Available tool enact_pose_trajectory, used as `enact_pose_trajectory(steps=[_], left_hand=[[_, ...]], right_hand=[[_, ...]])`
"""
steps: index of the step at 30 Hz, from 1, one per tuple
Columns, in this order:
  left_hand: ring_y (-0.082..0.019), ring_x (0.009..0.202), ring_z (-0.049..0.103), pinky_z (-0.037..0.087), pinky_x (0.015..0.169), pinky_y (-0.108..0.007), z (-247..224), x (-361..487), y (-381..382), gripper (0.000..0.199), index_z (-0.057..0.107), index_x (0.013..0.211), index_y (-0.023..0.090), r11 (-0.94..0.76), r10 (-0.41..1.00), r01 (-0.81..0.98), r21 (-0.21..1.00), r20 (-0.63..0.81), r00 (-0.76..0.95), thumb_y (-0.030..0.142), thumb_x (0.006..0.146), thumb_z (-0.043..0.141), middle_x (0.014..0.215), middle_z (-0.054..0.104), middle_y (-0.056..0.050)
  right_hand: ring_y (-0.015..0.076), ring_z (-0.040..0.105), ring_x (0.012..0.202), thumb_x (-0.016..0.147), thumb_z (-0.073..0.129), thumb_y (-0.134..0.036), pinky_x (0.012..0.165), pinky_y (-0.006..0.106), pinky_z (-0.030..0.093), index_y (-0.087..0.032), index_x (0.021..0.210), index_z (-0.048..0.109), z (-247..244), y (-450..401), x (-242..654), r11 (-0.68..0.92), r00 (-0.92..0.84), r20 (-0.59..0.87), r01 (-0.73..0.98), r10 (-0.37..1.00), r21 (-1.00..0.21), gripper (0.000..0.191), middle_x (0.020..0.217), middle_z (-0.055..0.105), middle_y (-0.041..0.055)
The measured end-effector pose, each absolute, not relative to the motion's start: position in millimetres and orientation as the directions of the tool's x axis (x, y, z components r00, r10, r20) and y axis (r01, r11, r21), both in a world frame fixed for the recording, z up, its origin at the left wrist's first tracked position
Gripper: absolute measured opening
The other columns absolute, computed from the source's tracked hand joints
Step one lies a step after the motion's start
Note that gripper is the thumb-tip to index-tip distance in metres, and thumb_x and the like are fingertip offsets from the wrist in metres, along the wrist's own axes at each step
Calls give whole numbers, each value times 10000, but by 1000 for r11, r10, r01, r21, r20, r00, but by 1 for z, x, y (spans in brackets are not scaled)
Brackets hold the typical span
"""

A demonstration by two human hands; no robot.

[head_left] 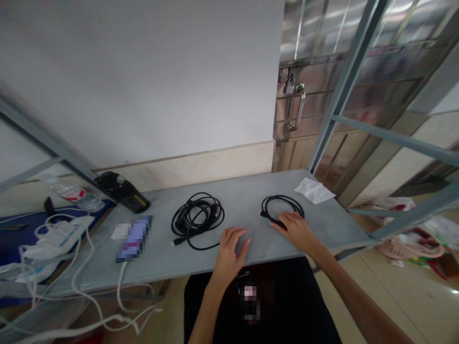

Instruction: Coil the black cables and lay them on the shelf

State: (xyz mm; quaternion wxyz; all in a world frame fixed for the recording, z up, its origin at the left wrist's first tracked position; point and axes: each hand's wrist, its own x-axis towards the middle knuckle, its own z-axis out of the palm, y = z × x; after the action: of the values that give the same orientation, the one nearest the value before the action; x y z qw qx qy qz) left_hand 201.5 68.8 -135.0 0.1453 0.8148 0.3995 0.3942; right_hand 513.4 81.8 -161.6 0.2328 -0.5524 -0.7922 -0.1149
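Note:
On the grey tabletop lies a large, loose coil of black cable (198,234), with one plug end lying at its lower left. My left hand (231,248) is just right of it, thumb and fingers apart, near the loop of cable that runs toward the wrist. Further right is a smaller coil of black cable (281,197) with a connector on its left side. My right hand (296,230) has its fingers closed on the near side of that smaller coil, and the fingers hide part of it.
At left a phone (134,239) lies with a white cable attached. Behind it are a black device (124,192), a plastic bottle (73,193) and a white power strip (59,236). Crumpled paper (314,190) lies at the right end. Metal posts (346,91) frame the table; a pink basket (412,246) stands right.

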Motion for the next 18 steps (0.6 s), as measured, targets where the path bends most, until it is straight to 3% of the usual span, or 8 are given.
enact_pose_trajectory(steps=[5,8,11,18], left_hand=[[-344,1316,669,564,1105,-559,-140,171,67,355,630,1460,268,-625,742,707,331,533,406,257,1107,658,1427,727,-130],[-354,1236,695,575,1033,-543,-140,134,69,349,638,1461,257,-595,737,776,210,528,422,329,1120,652,1354,751,-134],[-306,1090,720,576,962,-481,-131,100,73,210,697,1316,252,-659,697,740,134,477,535,321,1165,567,1180,769,-96],[-252,909,695,545,880,-420,-111,73,89,217,692,1013,224,-742,622,671,21,395,676,257,1169,544,985,739,-58]], right_hand=[[272,753,840,1162,620,-514,888,400,499,-238,914,618,-163,81,513,342,-266,496,937,826,-67,371,842,748,49],[278,760,850,1151,645,-513,891,402,502,-236,916,633,-167,82,514,350,-267,520,934,811,-67,363,858,767,58],[285,768,869,1153,643,-508,913,409,505,-227,939,646,-171,83,515,365,-273,537,929,798,-69,353,879,780,65],[287,775,866,1149,647,-510,909,399,508,-228,936,665,-175,84,516,371,-262,562,925,785,-87,353,873,795,73]])
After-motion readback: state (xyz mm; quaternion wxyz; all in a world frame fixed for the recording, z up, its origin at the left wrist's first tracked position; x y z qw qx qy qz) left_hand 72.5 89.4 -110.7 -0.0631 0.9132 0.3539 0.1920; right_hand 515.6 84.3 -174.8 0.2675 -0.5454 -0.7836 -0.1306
